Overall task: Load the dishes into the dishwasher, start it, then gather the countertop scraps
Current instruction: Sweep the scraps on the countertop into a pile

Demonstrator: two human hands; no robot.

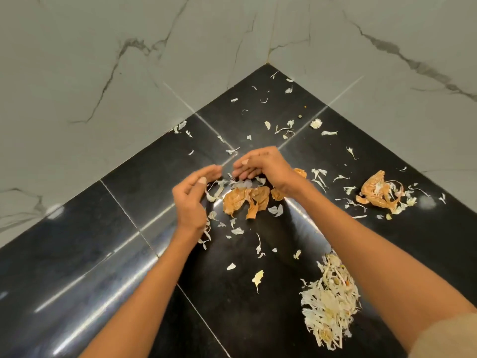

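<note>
Over a black worktop (77, 254), a person's left hand (192, 196) is cupping loosely, empty, while the right hand (260, 167) is raking with curled fingers at onion skins (245, 200) and pale garlic scraps (330, 301), which, being light, could scatter if swept fast.

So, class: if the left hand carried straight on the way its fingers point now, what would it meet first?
Probably the right hand. The left hand's fingers point across a small gap at its fingertips, above pale scraps on the black countertop. Height is unclear.
</note>
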